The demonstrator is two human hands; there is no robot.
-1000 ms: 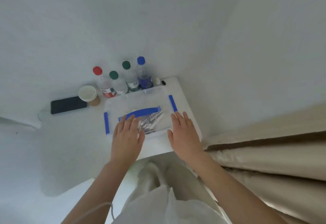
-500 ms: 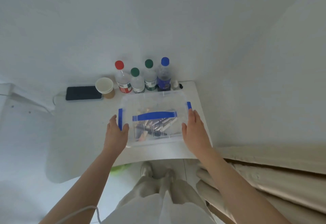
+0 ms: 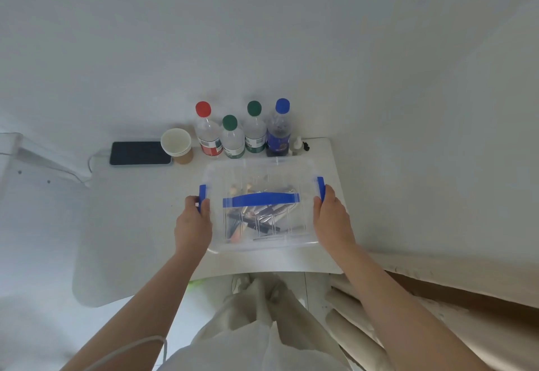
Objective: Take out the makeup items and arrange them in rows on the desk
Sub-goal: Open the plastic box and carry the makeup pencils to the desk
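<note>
A white desk (image 3: 140, 224) stood against a pale wall, and on it, toward its right half, sat a clear plastic storage box (image 3: 262, 242) with its lid on. The lid carried a blue handle (image 3: 261, 199) across its middle and a blue side latch at each end. Through the clear plastic a jumble of makeup items (image 3: 256, 216) showed inside the box: dark and silvery tubes and sticks lying at mixed angles, too blurred to name one by one.

The box lay directly between the two hands. The left hand (image 3: 193, 224) was at the box's left end, its fingers and thumb curled round the left latch (image 3: 202, 197), gripping it. The right hand (image 3: 332, 219) lay against the box's right end with its fingertips up at the right latch (image 3: 320, 188); whether it clasped the latch or only pressed on it could not be told.

Behind the box, along the wall, stood four bottles in a row: a red-capped bottle (image 3: 207, 134), a shorter green-capped bottle (image 3: 232, 138), a taller green-capped bottle (image 3: 255, 130) and a blue-capped bottle (image 3: 279, 131). Left of them stood a stack of paper cups (image 3: 176, 144), and further left a dark phone (image 3: 140, 153) lay flat. Just right of the blue-capped bottle was a small white dropper bottle (image 3: 297, 146).
</note>
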